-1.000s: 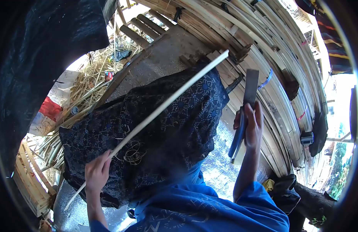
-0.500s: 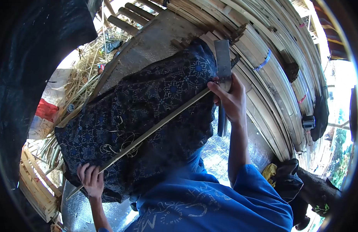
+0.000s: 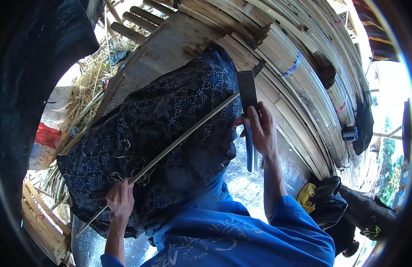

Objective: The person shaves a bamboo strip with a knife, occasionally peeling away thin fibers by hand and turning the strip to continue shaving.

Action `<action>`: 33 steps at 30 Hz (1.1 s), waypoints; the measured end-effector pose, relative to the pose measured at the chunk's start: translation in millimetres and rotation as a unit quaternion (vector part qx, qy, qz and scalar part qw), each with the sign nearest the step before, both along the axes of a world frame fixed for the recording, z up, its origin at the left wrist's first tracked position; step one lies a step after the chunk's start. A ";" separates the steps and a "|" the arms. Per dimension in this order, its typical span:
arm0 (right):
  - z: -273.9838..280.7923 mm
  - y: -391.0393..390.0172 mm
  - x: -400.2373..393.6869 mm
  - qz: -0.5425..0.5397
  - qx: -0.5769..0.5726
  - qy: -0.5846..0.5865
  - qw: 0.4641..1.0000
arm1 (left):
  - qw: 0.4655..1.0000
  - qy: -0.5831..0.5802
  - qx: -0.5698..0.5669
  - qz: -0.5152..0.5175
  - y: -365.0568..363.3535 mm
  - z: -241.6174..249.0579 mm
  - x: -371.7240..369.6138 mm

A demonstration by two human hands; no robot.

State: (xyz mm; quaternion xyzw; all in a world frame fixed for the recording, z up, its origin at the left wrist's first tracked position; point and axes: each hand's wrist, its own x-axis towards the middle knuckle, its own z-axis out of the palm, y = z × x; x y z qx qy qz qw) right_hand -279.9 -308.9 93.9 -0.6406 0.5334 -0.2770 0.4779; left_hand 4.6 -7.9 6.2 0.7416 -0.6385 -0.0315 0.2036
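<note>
A thin bamboo strip [image 3: 183, 136] slants over my lap, which a dark blue patterned cloth [image 3: 166, 104] covers. My left hand [image 3: 120, 198] is closed round the strip near its lower end, and a short length sticks out past the fist. At the strip's upper end, my right hand [image 3: 261, 131] grips a broad-bladed knife [image 3: 247, 89] with the blade pointing up and the handle running down below the fingers. The strip's tip meets the blade's edge side. Thin curled shavings [image 3: 141, 178] lie on the cloth near my left hand.
Long bundled bamboo slats [image 3: 281, 53] are stacked along the right and back. Straw and cut stalks [image 3: 92, 89] lie at the left, by a wooden crate [image 3: 43, 218]. A black bag [image 3: 328, 207] and yellow cloth [image 3: 307, 197] rest beside a log [image 3: 366, 211].
My left hand has moved up along the strip and its fingers have closed tighter. The knife has turned and dropped lower in my right hand, its blade now beside the strip's tip.
</note>
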 end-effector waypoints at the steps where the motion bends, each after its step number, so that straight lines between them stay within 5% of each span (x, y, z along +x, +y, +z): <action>1: -1.3 1.6 0.2 -0.007 0.011 -0.013 1.000 | 1.000 0.001 0.001 0.000 0.0 2.0 -1.6; 5: -3.0 -4.4 0.0 -0.012 -0.004 -0.069 0.998 | 0.999 -0.023 0.025 0.018 -2.1 5.2 -12.0; 8: 10.7 -13.8 6.7 -0.022 0.007 0.080 0.996 | 0.998 -0.042 0.042 0.025 3.2 1.2 -10.6; 33: 2.4 -10.9 19.4 -0.036 -0.005 0.198 0.980 | 0.995 -0.057 0.078 0.018 0.5 -5.9 -7.0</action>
